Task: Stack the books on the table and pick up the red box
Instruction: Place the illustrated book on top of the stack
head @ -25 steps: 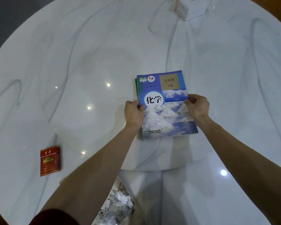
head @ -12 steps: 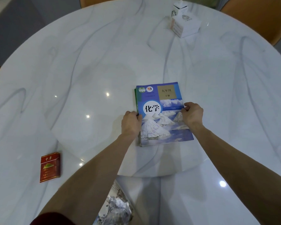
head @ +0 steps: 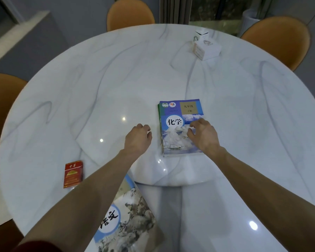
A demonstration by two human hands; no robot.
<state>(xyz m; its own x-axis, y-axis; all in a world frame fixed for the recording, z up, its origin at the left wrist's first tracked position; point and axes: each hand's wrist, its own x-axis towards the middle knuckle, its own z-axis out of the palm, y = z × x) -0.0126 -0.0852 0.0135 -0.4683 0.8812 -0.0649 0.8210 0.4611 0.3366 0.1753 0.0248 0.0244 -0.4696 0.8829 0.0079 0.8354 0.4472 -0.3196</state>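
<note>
A blue chemistry book lies on top of a green-edged book at the middle of the round marble table. My right hand hovers over the blue cover with fingers apart and curled, holding nothing. To the left of the stack, my left hand is off the books, fingers loosely curled, empty. Near the table's front edge another book with a painted landscape cover lies partly under my left forearm. The red box lies flat at the front left of the table.
Two white boxes stand at the far right of the table. Orange chairs surround the table at the back, at the far right and at the left.
Both hands have let go of the stack's sides. My left hand moved left off the books and my right hand moved over the cover. The view has tilted up and shows more of the table.
</note>
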